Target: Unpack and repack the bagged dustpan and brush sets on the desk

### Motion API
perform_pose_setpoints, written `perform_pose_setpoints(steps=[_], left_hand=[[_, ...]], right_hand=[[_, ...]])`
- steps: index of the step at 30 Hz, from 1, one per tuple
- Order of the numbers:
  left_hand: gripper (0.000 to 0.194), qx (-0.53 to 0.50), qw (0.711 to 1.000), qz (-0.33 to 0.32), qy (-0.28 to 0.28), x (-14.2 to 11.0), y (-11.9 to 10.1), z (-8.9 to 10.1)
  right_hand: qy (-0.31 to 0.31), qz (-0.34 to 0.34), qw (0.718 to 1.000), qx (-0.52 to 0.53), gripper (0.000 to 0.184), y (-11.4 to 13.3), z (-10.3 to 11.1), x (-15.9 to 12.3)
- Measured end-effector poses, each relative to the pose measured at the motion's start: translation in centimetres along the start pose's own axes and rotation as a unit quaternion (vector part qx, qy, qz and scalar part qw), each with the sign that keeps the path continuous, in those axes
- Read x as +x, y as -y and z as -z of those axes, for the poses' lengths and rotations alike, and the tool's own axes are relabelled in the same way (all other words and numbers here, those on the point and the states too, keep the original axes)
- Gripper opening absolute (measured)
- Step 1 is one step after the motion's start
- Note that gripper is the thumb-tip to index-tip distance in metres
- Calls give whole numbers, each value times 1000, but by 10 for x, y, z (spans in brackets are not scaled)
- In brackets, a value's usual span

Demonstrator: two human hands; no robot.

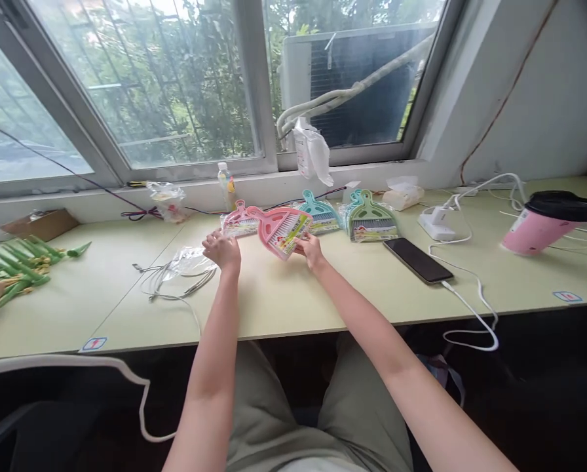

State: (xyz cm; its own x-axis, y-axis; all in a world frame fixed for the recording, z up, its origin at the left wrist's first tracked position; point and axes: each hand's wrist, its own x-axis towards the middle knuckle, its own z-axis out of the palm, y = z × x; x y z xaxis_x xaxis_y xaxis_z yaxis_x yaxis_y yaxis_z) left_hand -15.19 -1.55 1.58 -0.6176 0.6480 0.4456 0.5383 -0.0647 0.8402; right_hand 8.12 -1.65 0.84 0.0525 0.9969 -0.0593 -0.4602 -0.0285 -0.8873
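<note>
Pink dustpan/brush set (282, 231) pinched at R edge by R hand (310, 250) fingers; L hand (223, 250) empty, fingers loosely bent

Grey-green trousers (259, 410), whitish cloth (313, 465) at waist, bare hands (223, 251).

Daylight pours through the grey-framed window (255, 85), and behind it we spot greenery (185, 85) and a boxy outdoor unit (342, 69); right of it rises a pale wall (529, 98); below it, we see a long yellow-green table (288, 301).
</note>
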Motion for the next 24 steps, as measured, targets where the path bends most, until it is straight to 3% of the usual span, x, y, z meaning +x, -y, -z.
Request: perform_pose_setpoints(steps=[3, 7, 10, 13, 16, 21, 24], left_hand=[[30, 76, 996, -8, -35, 7, 18, 8], [6, 92, 994, 33, 45, 8, 25, 8], [20, 128, 989, -48, 57, 3, 15, 9], [37, 87, 984, -152, 28, -4, 4, 12], [39, 53, 977, -202, 47, -8, -2, 13], [27, 98, 981, -156, 54, -9, -1, 6], [30, 118, 983, -127, 55, -11, -1, -2]], right_hand=[[12, 4, 1000, -6, 20, 0, 1, -3], [19, -2, 1000, -22, 20, -2, 0, -5], [21, -2, 1000, -23, 21, -3, -1, -6], [21, 7, 1000, -22, 21, -3, 0, -5], [12, 8, 1000, -20, 20, -2, 1, -4], [1, -1, 1000, -19, 21, 1, 1, -5], [9, -10, 1000, -27, 22, 2, 1, -6]])
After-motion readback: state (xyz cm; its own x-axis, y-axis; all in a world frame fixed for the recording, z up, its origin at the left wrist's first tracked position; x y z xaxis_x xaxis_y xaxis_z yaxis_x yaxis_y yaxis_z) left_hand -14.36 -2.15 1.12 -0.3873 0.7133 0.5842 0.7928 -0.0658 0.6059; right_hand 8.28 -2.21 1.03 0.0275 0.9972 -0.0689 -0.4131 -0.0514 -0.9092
